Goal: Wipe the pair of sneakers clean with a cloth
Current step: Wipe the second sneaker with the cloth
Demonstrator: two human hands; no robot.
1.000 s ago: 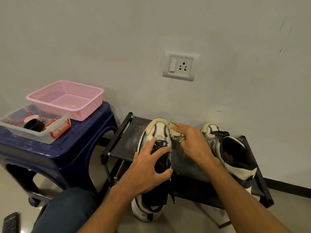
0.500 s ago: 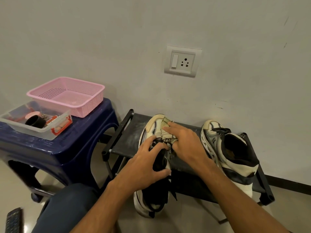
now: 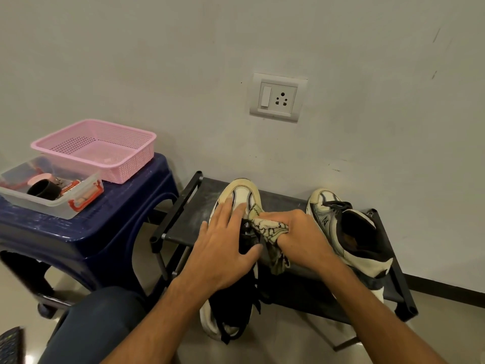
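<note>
Your left grip [image 3: 223,248] lies flat with straight fingers on the left sneaker [image 3: 242,194] on the rack [image 3: 183,219], likely to steady it, while your right grip [image 3: 301,237] clutches the cloth [image 3: 270,228] against its laces; the other sneaker [image 3: 349,232] sits to the right.

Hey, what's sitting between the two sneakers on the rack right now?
In the head view, the right hand, gripping the cloth, lies between the sneaker being wiped and the other sneaker, above the rack.
</note>
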